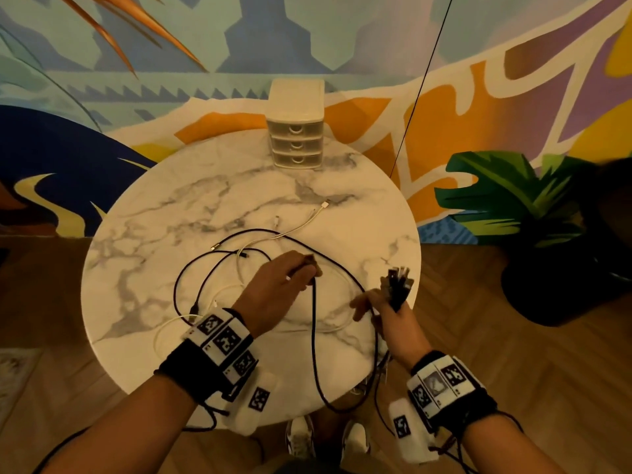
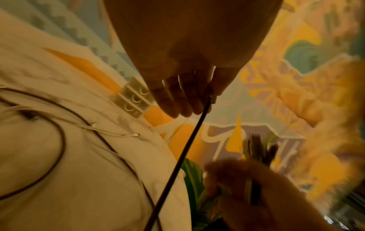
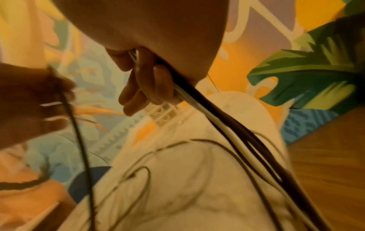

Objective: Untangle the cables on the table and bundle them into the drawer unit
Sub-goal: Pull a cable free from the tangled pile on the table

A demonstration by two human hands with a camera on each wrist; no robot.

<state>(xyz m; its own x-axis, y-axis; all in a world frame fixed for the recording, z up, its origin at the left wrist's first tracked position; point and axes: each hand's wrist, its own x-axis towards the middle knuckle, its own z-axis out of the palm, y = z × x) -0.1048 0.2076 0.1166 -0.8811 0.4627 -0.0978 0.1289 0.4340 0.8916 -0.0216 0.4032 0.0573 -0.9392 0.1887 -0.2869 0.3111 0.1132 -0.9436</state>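
- The left hand [image 1: 273,289] pinches a black cable [image 1: 314,323] above the round table [image 1: 164,206].
- The right hand [image 1: 393,319] grips a bundle of cable ends [image 1: 396,282] at the table's near right edge.
- Other cables lie loose on the table; the drawer unit [image 1: 295,128] stands at the far edge.

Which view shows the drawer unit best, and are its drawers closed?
The head view: the drawer unit stands whole at the table's far edge, all three drawers closed. The left wrist view shows only its tilted front beside the left hand; the right wrist view shows a blurred part behind the fingers.
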